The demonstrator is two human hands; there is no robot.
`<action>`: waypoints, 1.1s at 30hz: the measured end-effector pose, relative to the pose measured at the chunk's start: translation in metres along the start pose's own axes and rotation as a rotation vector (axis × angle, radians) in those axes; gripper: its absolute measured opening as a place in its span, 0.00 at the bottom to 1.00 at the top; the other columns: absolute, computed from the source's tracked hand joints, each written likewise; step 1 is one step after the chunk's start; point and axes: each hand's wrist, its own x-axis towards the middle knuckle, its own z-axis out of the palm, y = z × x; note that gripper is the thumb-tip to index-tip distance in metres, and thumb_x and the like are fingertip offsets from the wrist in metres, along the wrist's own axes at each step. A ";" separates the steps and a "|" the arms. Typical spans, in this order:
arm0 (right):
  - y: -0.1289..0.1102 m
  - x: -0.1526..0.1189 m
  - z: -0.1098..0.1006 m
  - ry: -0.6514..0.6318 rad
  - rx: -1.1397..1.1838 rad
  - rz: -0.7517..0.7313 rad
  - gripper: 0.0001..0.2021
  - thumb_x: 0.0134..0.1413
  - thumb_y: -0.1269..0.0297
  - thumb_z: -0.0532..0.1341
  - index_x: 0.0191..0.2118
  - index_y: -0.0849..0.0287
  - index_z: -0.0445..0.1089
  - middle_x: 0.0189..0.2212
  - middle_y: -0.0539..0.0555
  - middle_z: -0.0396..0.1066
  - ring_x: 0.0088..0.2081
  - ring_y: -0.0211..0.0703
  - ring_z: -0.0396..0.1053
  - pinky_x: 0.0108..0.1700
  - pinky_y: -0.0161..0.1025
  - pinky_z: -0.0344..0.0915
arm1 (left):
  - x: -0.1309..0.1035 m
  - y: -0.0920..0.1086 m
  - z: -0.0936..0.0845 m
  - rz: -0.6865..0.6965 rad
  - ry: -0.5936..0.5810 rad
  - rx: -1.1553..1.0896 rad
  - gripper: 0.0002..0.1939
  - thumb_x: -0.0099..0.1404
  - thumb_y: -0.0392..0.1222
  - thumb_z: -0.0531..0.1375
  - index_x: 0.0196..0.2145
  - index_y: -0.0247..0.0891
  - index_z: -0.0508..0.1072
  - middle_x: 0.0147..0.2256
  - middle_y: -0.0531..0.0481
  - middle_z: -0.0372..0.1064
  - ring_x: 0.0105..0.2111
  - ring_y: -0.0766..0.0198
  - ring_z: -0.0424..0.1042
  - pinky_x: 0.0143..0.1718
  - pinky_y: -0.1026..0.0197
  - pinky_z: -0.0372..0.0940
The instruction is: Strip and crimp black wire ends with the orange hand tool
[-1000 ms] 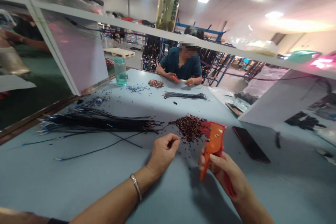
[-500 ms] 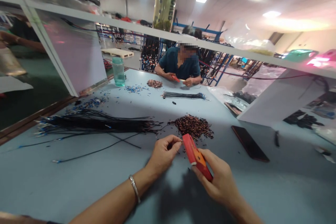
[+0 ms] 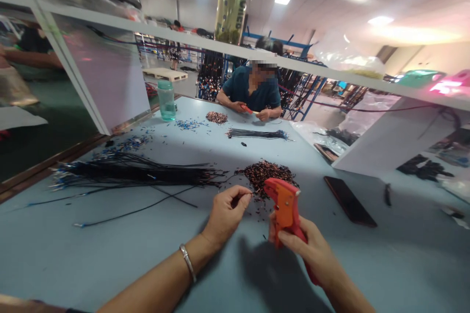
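Observation:
My left hand point(image 3: 227, 212), with a metal bracelet at the wrist, pinches the end of a thin dark wire near the middle of the table. In my right hand point(image 3: 312, 247) is a red and orange hand tool point(image 3: 286, 205), its head turned up and to the left, apart from the left fingertips. Behind the tool lies a heap of small copper-brown pieces point(image 3: 271, 172). A bundle of black wires point(image 3: 139, 174) with blue and silver ends stretches across the left side. Two loose wires cross in front of it.
A dark phone point(image 3: 350, 201) lies to the right. Farther back are a green bottle point(image 3: 167, 102), scattered blue pieces point(image 3: 189, 124), another copper heap point(image 3: 216, 117) and a second wire bundle point(image 3: 257, 133). A person point(image 3: 253, 90) across the table holds a red tool.
My right hand has turned the tool so its orange side faces me, and its head has moved right, away from my left fingertips. My left hand has shifted slightly left.

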 end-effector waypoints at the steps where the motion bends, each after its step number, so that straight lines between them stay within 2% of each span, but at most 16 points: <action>1: 0.000 0.000 -0.002 -0.043 0.153 0.055 0.17 0.52 0.54 0.62 0.41 0.62 0.70 0.29 0.54 0.71 0.30 0.46 0.69 0.33 0.40 0.65 | 0.000 0.001 -0.001 0.028 0.007 0.030 0.09 0.59 0.42 0.57 0.29 0.35 0.74 0.23 0.53 0.69 0.24 0.67 0.65 0.27 0.67 0.60; 4: 0.001 0.002 -0.005 -0.157 0.416 0.165 0.18 0.48 0.56 0.65 0.41 0.63 0.70 0.29 0.56 0.73 0.31 0.47 0.71 0.33 0.42 0.67 | 0.000 0.003 -0.002 0.085 0.021 0.106 0.09 0.60 0.41 0.57 0.29 0.35 0.75 0.25 0.51 0.72 0.25 0.66 0.67 0.28 0.67 0.61; 9: 0.003 0.001 -0.005 -0.215 0.527 0.224 0.17 0.46 0.58 0.67 0.40 0.64 0.71 0.30 0.57 0.74 0.30 0.45 0.73 0.34 0.41 0.68 | 0.000 0.003 -0.002 0.122 0.020 0.143 0.09 0.61 0.39 0.56 0.30 0.35 0.75 0.25 0.51 0.72 0.26 0.66 0.68 0.28 0.67 0.61; 23: 0.003 0.001 -0.007 -0.252 0.531 0.231 0.16 0.45 0.59 0.68 0.39 0.63 0.72 0.30 0.57 0.74 0.30 0.44 0.73 0.34 0.39 0.68 | 0.001 -0.002 -0.002 0.238 -0.010 0.158 0.08 0.64 0.37 0.55 0.31 0.35 0.75 0.28 0.50 0.73 0.29 0.66 0.69 0.32 0.67 0.62; 33: 0.004 0.003 -0.007 -0.290 0.502 0.223 0.17 0.45 0.58 0.68 0.39 0.64 0.72 0.29 0.57 0.75 0.30 0.44 0.73 0.33 0.39 0.68 | -0.001 -0.007 -0.002 0.272 -0.025 0.197 0.09 0.65 0.37 0.55 0.32 0.34 0.74 0.29 0.49 0.72 0.30 0.65 0.70 0.34 0.66 0.62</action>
